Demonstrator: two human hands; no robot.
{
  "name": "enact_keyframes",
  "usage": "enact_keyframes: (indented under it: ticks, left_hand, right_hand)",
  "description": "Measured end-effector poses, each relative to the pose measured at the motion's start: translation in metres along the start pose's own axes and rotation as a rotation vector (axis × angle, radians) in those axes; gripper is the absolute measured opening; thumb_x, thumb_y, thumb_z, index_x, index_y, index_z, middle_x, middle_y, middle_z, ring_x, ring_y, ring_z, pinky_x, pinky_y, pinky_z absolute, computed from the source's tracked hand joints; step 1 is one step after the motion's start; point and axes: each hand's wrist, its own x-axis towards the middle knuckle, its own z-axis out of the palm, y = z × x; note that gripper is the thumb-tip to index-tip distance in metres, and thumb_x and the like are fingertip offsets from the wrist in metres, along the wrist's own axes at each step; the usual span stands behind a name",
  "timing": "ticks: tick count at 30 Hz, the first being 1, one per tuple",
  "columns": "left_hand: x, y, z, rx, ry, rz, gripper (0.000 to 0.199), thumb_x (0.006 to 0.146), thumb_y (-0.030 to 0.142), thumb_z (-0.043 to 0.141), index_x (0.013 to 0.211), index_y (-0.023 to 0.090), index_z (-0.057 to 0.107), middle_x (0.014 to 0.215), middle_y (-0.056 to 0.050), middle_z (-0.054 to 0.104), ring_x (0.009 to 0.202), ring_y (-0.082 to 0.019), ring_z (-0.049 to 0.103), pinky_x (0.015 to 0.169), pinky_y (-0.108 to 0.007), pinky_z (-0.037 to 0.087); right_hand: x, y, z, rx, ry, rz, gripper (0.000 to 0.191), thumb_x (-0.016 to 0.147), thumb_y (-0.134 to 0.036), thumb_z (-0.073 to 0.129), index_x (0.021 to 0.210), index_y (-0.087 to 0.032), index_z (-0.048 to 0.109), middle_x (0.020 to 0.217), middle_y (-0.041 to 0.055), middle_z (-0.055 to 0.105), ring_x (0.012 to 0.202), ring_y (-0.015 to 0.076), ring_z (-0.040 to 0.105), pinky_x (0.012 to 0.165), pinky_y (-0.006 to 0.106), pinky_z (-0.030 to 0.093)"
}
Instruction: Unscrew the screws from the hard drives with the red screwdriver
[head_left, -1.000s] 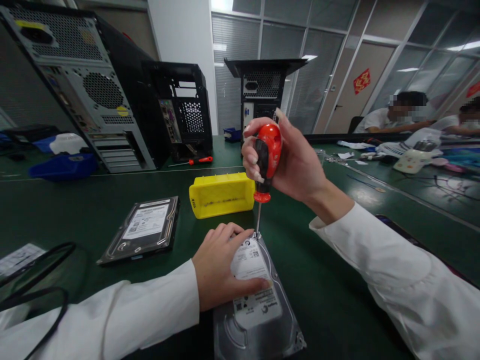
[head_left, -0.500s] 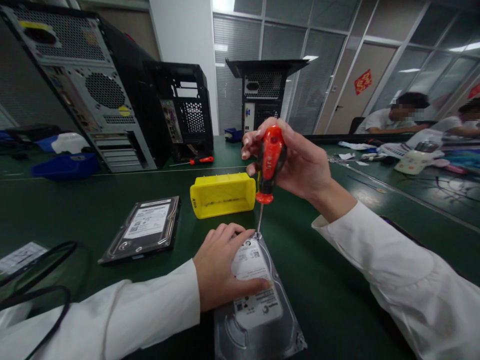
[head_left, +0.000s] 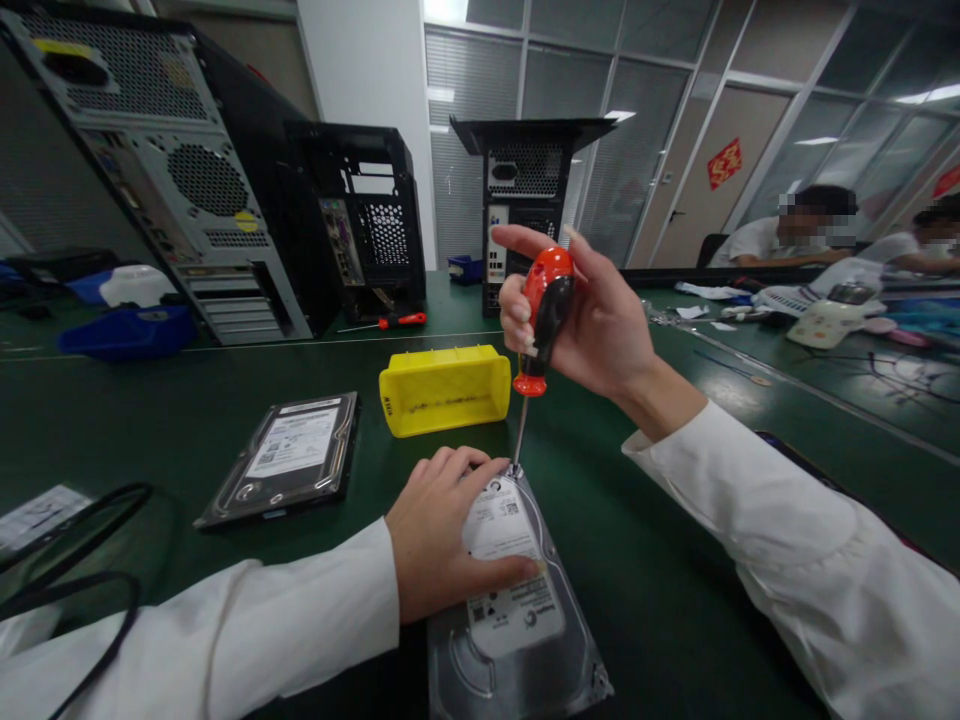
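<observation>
A silver hard drive [head_left: 525, 675] with a white label lies on the green table in front of me. My left hand [head_left: 450, 540] rests across its far left part, thumb over the label and fingers curled at the far edge, holding it down. In my right hand [head_left: 589, 325] is a red and black screwdriver [head_left: 551, 310], gripped by the handle with the index finger lifted off. The screwdriver stands nearly upright, its tip at the drive's far corner beside my left fingertips. Whether a screw sits under the tip, I cannot make out.
A yellow bin [head_left: 448, 395] lies just beyond the drive, and a second hard drive [head_left: 289, 450] to the left. Black cable [head_left: 75, 590] loops at the near left. Computer cases [head_left: 210, 180] and another screwdriver [head_left: 401, 321] are behind. Two people sit at the far right.
My right fingers have shifted on the screwdriver handle, the index finger now raised, and the handle has turned to show more black. The left hand and drive have stayed put.
</observation>
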Motion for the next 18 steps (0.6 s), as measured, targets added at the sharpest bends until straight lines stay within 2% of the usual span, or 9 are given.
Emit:
enact_keyframes:
  ticks: [5,8,11,15,18]
  left_hand:
    - [-0.0001,-0.0008,0.0003,0.002,0.003,0.002,0.078,0.063,0.066,0.061,0.126,0.022,0.048,0.116,-0.009,0.052,0.101,-0.030,0.045,0.086,-0.046,0.037]
    - [0.0000,-0.0007,-0.0003,-0.002,0.000,-0.008,0.078,0.063,0.066,0.062,0.125,0.021,0.049,0.116,-0.009,0.052,0.101,-0.030,0.045,0.086,-0.047,0.037]
    - [0.0001,-0.0006,-0.0004,-0.005,0.000,-0.008,0.078,0.063,0.066,0.062,0.125,0.020,0.049,0.116,-0.009,0.052,0.101,-0.030,0.045,0.086,-0.047,0.036]
    - [0.0003,-0.0010,0.0006,0.000,0.008,0.002,0.078,0.063,0.066,0.062,0.125,0.021,0.049,0.115,-0.009,0.052,0.101,-0.029,0.046,0.085,-0.046,0.037]
    - [0.0003,-0.0009,0.0010,0.004,0.010,0.002,0.077,0.063,0.067,0.061,0.125,0.022,0.049,0.116,-0.009,0.052,0.101,-0.029,0.046,0.086,-0.046,0.036]
  right_hand:
    - [-0.0006,-0.0002,-0.0002,-0.005,0.015,0.037,0.030,0.090,-0.043,0.037,0.086,-0.017,0.052,0.071,-0.0014,0.049,0.061,0.0069,0.050,0.058,0.019,0.045]
    - [0.0004,0.0018,-0.0004,0.004,0.007,-0.005,0.026,0.081,-0.041,0.055,0.083,-0.016,0.051,0.079,-0.0008,0.052,0.065,0.0072,0.054,0.054,0.018,0.046]
    - [0.0011,0.0033,0.0003,-0.007,-0.007,-0.041,0.024,0.079,-0.037,0.059,0.079,-0.015,0.048,0.085,0.0010,0.057,0.060,0.0070,0.056,0.047,0.018,0.044]
    - [0.0007,0.0035,0.0023,-0.011,-0.010,-0.016,0.023,0.084,-0.034,0.053,0.074,-0.017,0.041,0.059,-0.0054,0.052,0.041,0.0030,0.044,0.040,0.015,0.035]
    - [0.0007,0.0035,0.0022,-0.002,-0.002,-0.004,0.025,0.083,-0.037,0.054,0.075,-0.018,0.041,0.053,-0.0076,0.046,0.039,0.0023,0.040,0.039,0.013,0.033]
